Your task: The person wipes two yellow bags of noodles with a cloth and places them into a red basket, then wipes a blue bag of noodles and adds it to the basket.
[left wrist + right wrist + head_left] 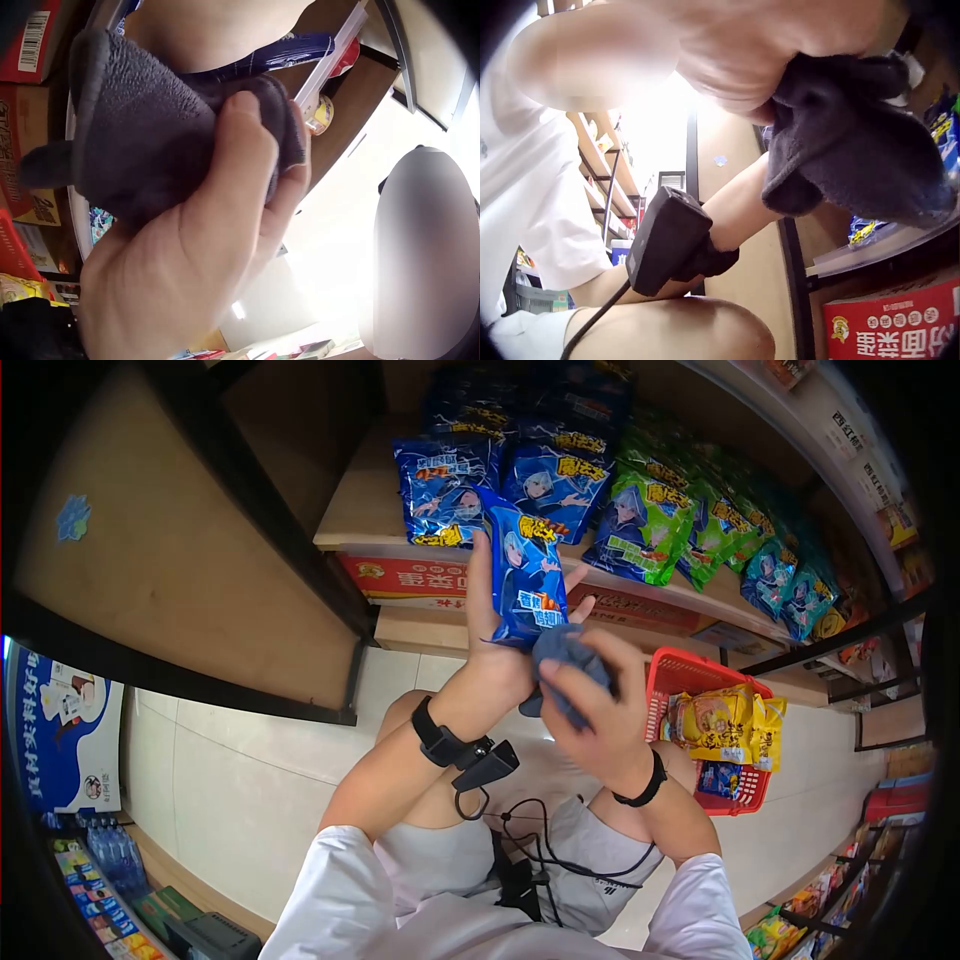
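Observation:
A blue snack bag (pixel 528 575) with a cartoon figure lies on my left hand (pixel 483 612), in front of the shelf. The left fingers extend straight and spread behind the bag, their tips showing past its right edge. My right hand (pixel 608 722) grips a dark grey cloth (pixel 570 660) between thumb and fingers, at the bag's lower end and by the left wrist. In the left wrist view the fuzzy cloth (pixel 142 112) bunches under the right thumb. Folds of the cloth (pixel 847 142) hang from the right hand in the right wrist view.
Blue snack bags (pixel 447 490) and green ones (pixel 640 525) fill the shelf ahead. A red basket (pixel 690 660) with yellow packets (pixel 715 725) stands on the floor at right. A wooden panel (pixel 190 560) rises at left. Cords (pixel 545 845) hang over the lap.

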The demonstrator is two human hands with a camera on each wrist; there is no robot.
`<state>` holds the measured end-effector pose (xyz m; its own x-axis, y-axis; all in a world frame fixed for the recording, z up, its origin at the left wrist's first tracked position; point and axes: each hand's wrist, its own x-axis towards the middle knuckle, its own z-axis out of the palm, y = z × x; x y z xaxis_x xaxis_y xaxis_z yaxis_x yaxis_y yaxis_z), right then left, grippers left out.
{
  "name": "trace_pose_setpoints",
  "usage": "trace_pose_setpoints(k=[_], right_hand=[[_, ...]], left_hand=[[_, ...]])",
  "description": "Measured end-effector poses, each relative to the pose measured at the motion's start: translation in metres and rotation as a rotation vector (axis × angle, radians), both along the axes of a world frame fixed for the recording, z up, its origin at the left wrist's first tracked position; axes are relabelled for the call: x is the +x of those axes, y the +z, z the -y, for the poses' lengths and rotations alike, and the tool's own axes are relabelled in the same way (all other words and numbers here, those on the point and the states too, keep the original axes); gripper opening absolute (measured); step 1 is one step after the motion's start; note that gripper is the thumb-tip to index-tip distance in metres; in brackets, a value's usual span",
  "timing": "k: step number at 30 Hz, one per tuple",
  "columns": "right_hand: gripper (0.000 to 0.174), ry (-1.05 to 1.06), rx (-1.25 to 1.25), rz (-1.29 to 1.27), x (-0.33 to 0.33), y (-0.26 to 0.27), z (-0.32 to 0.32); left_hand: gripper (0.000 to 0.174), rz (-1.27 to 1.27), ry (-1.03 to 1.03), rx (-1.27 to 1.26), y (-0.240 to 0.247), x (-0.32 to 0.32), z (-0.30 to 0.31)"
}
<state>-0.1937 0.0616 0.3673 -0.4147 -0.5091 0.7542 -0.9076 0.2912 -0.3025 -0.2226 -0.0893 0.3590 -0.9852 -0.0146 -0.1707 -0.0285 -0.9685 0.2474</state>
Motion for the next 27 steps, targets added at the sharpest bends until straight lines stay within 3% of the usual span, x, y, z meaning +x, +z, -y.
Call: trace_pose_setpoints(k=[4,8,11,15,18,20,27], right_hand=[[0.048,0.131,-0.007,-0.214,-0.003,-0.008,0.004],[0.054,0.114,0.088,-0.194,0.003,0.001,-0.007],[0.051,0.139,0.039,-0.182,0.006,0.000,-0.009],[0.048,0.122,0.042,-0.186,0.011,0.004,-0.006],[0.046,0.054,0.033,-0.201,0.009,0.003,-0.002],[0.043,0.006,0.030,-0.249,0.004,-0.005,0.001],[0.034,-0.101,0.214,-0.047,0.002,0.015,-0.008]], left_hand=[[0.063,0.067,0.009,-0.054,-0.003,0.000,-0.009],[0.053,0.085,-0.010,-0.106,-0.005,0.007,-0.022],[0.052,0.105,0.070,-0.196,-0.003,0.010,-0.028],[0.050,0.014,-0.003,-0.165,-0.010,0.013,-0.027],[0.051,-0.189,-0.065,-0.026,-0.011,0.014,-0.023],[0.054,-0.181,-0.171,0.204,-0.001,0.014,-0.014],[0.058,-0.180,-0.154,0.283,0.000,0.008,0.011]])
